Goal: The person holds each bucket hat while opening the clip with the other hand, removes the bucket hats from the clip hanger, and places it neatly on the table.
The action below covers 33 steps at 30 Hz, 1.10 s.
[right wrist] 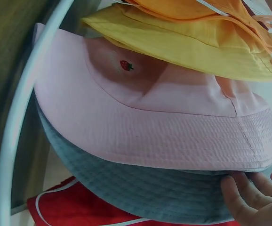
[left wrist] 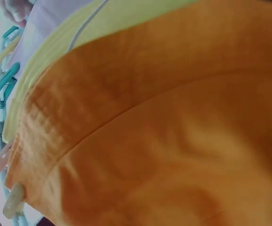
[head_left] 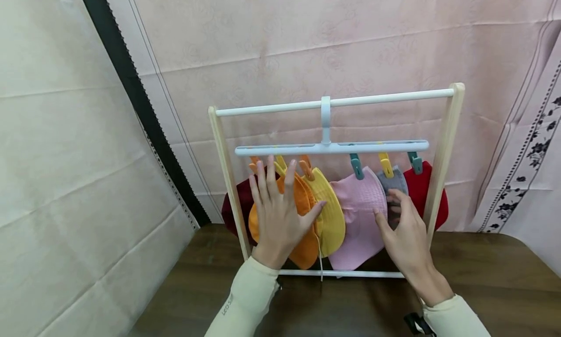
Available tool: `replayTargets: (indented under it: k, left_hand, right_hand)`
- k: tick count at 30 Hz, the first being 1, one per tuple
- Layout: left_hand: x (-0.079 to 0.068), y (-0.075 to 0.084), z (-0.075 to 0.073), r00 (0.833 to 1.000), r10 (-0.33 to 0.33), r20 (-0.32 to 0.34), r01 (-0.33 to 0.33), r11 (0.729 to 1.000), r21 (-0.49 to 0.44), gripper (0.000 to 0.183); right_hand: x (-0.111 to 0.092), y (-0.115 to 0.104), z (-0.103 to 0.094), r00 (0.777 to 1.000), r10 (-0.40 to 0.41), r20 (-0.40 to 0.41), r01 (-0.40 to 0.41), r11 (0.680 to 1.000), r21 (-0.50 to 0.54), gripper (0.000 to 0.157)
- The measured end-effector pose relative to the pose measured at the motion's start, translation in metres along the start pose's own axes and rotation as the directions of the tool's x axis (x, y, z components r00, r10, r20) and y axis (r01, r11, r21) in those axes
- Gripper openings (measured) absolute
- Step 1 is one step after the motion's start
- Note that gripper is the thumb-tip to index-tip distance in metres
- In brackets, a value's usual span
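Bucket hats hang by clothespins from a pale blue hanger. My left hand, fingers straight and spread, is in front of the orange hat; whether it touches the cloth is unclear. Beside that hat hangs a yellow hat. My right hand has loosely bent fingers at the grey-blue hat, its thumb near the edge of the pink hat. That pink hat bears a small strawberry. A dark red hat hangs far left, and a bright red hat far right.
A rack with a white top rail and pale wooden side posts carries the hanger. It stands on a dark wooden table. Teal, yellow and orange clothespins line the hanger. Patterned cloth hangs behind.
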<state>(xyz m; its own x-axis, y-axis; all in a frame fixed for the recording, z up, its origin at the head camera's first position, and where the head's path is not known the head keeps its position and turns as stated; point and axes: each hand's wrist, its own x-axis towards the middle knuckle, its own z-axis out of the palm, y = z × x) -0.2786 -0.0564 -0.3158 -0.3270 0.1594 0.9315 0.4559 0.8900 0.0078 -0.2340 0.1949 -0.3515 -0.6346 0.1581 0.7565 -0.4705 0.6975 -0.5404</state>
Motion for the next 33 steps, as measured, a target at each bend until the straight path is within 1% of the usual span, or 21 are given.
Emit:
replayTargets:
  k: [3, 5, 7, 9, 11, 13, 17, 20, 24, 28, 30, 33]
  left_hand:
    - [0.019, 0.000, 0.000, 0.999, 0.034, 0.027, -0.034, 0.999, 0.015, 0.107]
    - [0.029, -0.002, -0.001, 0.997, 0.053, 0.047, -0.055, 0.998, 0.042, 0.103]
    - [0.038, -0.005, -0.001, 0.995, 0.069, 0.072, -0.075, 0.994, 0.074, 0.099]
    - [0.043, -0.008, -0.002, 0.992, 0.079, 0.097, -0.088, 0.992, 0.089, 0.094]
    - [0.046, -0.011, -0.003, 0.990, 0.081, 0.113, -0.092, 0.991, 0.095, 0.089]
    - [0.047, -0.013, -0.004, 0.990, 0.078, 0.114, -0.089, 0.992, 0.093, 0.084]
    - [0.051, -0.013, -0.002, 0.992, 0.091, 0.083, -0.098, 0.991, 0.089, 0.075]
    - [0.057, -0.010, 0.002, 0.991, 0.118, 0.061, -0.123, 0.989, 0.088, 0.068]
    - [0.063, -0.009, 0.007, 0.988, 0.136, 0.067, -0.141, 0.987, 0.075, 0.062]
    - [0.062, -0.014, 0.009, 0.988, 0.121, 0.096, -0.126, 0.991, 0.048, 0.062]
    - [0.061, -0.019, 0.009, 0.988, 0.110, 0.105, -0.115, 0.993, 0.037, 0.063]
    - [0.059, -0.026, 0.009, 0.988, 0.107, 0.111, -0.110, 0.994, 0.025, 0.063]
  right_hand:
    - [0.003, -0.001, 0.000, 1.000, -0.005, 0.005, 0.005, 1.000, -0.029, 0.057]
    - [0.004, -0.001, 0.000, 1.000, -0.004, 0.009, 0.005, 0.999, -0.042, 0.057]
    - [0.006, -0.002, -0.001, 1.000, -0.008, 0.009, 0.009, 0.999, -0.051, 0.056]
    - [0.007, -0.003, -0.001, 1.000, -0.016, 0.006, 0.016, 0.999, -0.051, 0.056]
    - [0.008, -0.003, -0.002, 1.000, -0.028, 0.000, 0.028, 0.998, -0.062, 0.055]
    - [0.008, -0.003, -0.003, 0.999, -0.038, -0.008, 0.037, 0.996, -0.083, 0.055]
    - [0.011, -0.001, -0.005, 0.997, -0.048, -0.056, 0.041, 0.992, -0.120, 0.055]
    - [0.015, 0.001, -0.008, 0.993, -0.032, -0.111, 0.021, 0.995, -0.100, 0.063]
    - [0.019, 0.004, -0.012, 0.987, -0.012, -0.162, 0.006, 0.999, -0.035, 0.073]
    - [0.023, 0.005, -0.012, 0.984, -0.036, -0.172, 0.032, 0.999, -0.025, 0.076]
    - [0.026, 0.005, -0.012, 0.985, -0.055, -0.166, 0.048, 0.998, -0.046, 0.077]
    - [0.033, 0.005, -0.013, 0.983, -0.088, -0.160, 0.071, 0.992, -0.107, 0.080]
